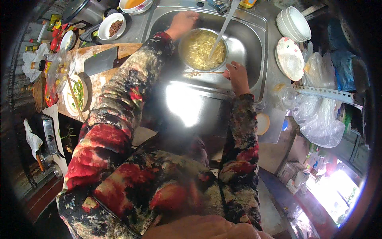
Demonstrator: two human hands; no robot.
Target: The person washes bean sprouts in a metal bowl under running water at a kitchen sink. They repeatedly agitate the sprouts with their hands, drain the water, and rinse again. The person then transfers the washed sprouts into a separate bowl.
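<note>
In a stainless steel sink [250,44] stands a round metal bowl [226,56] full of water and pale yellowish pieces of food. A stream of water from the faucet [222,6] falls into it. My left hand [183,23] is at the bowl's upper left, its fingers curled; whether they grip anything is unclear. Beyond the bowl's lower right side is my right hand [236,74], fingers bent and partly hidden from view. Below the bowl, a thin brown stick [209,72] lies across the sink.
Left of the sink, a cleaver [101,61] lies on a wooden cutting board [95,80], beside a plate of sliced green vegetables [78,92]. Bowls with brown food [115,28] and orange liquid [134,3] stand above. Stacked white bowls [294,24] and a plate [289,58] are at the right.
</note>
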